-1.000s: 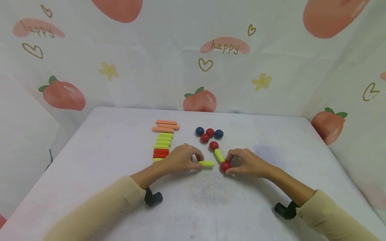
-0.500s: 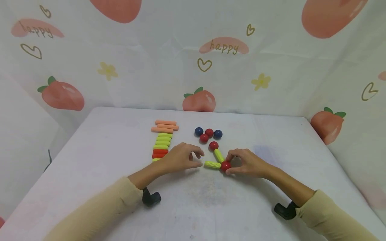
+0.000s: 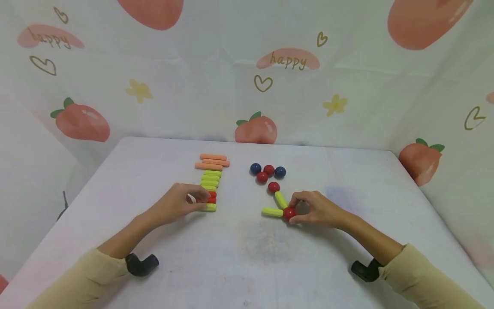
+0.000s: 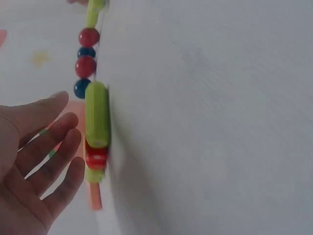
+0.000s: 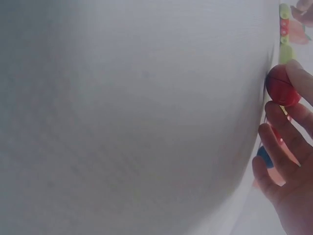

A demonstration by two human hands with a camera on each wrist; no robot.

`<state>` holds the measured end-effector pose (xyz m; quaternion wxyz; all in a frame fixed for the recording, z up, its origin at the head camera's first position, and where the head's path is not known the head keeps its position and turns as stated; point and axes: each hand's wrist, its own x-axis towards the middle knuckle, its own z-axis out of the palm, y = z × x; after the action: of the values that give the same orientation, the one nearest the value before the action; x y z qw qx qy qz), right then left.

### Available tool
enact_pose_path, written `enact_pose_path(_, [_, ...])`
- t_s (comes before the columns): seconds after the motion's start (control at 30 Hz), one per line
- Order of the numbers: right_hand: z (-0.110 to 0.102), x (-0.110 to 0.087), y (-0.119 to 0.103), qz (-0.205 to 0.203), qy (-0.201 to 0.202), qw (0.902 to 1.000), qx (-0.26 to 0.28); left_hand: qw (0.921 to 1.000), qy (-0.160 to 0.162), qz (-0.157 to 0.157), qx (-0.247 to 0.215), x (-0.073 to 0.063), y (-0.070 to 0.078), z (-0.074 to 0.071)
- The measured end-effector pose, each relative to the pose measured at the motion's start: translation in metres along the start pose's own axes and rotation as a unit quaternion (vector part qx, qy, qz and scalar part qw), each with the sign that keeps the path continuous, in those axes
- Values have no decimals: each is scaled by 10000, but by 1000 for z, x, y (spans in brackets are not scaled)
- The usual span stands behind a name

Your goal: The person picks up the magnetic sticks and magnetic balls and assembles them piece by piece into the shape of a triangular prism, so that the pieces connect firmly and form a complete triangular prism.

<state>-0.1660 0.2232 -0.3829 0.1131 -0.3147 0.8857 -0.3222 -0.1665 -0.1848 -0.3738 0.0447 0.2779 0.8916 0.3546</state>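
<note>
My right hand (image 3: pixel 320 210) pinches a red ball (image 5: pixel 281 84) between thumb and fingers, low at the tabletop. Two yellow-green sticks meet at that ball: one stick (image 3: pixel 272 212) points left, the other stick (image 3: pixel 281 200) slants up to a second red ball (image 3: pixel 273 187). At the left, my left hand (image 3: pixel 179 204) is at the near end of a column of sticks, thumb and fingers apart. Its fingertips overlap the red sticks (image 3: pixel 212 198) and the nearest yellow-green stick (image 3: pixel 210 207). In the left wrist view a gap shows between the fingers and this green stick (image 4: pixel 97 115).
Further up the column lie several yellow-green sticks (image 3: pixel 210 178) and three orange sticks (image 3: pixel 213 162). Behind the joined pieces, two blue balls (image 3: pixel 280 172) and two more red balls (image 3: pixel 262 177) sit clustered. A printed cloth (image 3: pixel 216 107) hangs behind the white table (image 3: pixel 247 266).
My left hand has set a yellow-green stick against the held red ball, let it go and moved left to the stick column. The right hand stays on the ball.
</note>
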Motion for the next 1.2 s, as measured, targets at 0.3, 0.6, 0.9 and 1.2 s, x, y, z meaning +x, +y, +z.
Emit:
enact_pose_path(0.3, [0, 0, 0, 5, -23, 10000, 14, 9997, -89, -81, 201, -7, -11, -1])
enact_pose_path(0.6, [1, -1, 0, 51, -35, 9999, 88, 9967, -210, -240, 744, -3, -2, 7])
enact_pose_path(0.9, [0, -1, 0, 61, -16, 9999, 82, 9996, -118, -249, -105, 14, 15, 27])
enact_pose_path(1.2, [1, 0, 1, 65, -37, 9999, 106, 9780, 26, -1706, -1196, 61, 41, 61])
